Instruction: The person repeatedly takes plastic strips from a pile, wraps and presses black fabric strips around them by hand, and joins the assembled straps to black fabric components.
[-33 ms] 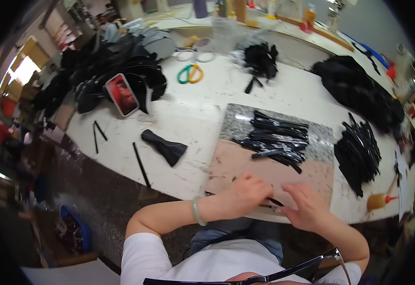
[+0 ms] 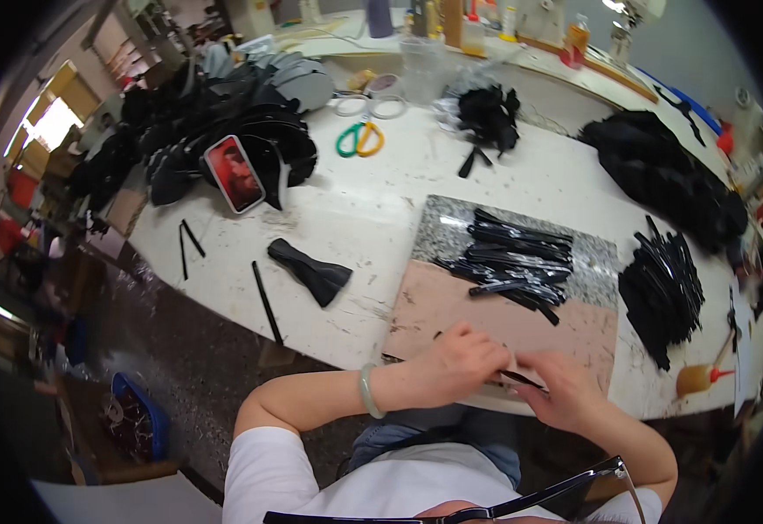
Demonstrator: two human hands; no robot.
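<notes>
Over the front of a pinkish-tan sheet [image 2: 429, 301], my left hand [image 2: 464, 362] is closed around a thin black strip [image 2: 521, 379]. One end of the strip sticks out to the right, and a small dark tip shows beyond my knuckles. My right hand [image 2: 565, 389] has its thumb and fingers around that right end. Just beyond my hands, a pile of shiny black strips [image 2: 521, 253] lies across the sheet and the speckled grey slab [image 2: 595, 262]. Another heap of black strips [image 2: 661, 279] sits to the right.
A gathered black piece [image 2: 311, 272] and loose strips [image 2: 266, 301] lie at left. Behind them are a phone [image 2: 234, 175], green-and-orange scissors [image 2: 359, 140] and piled black material [image 2: 180, 131]. A red-tipped glue bottle [image 2: 700, 378] lies near the right edge; a black bundle [image 2: 661, 166] is at far right.
My right hand has come in closer to my left, and its thumb and fingers now meet at the strip's end. The whole view has shifted slightly.
</notes>
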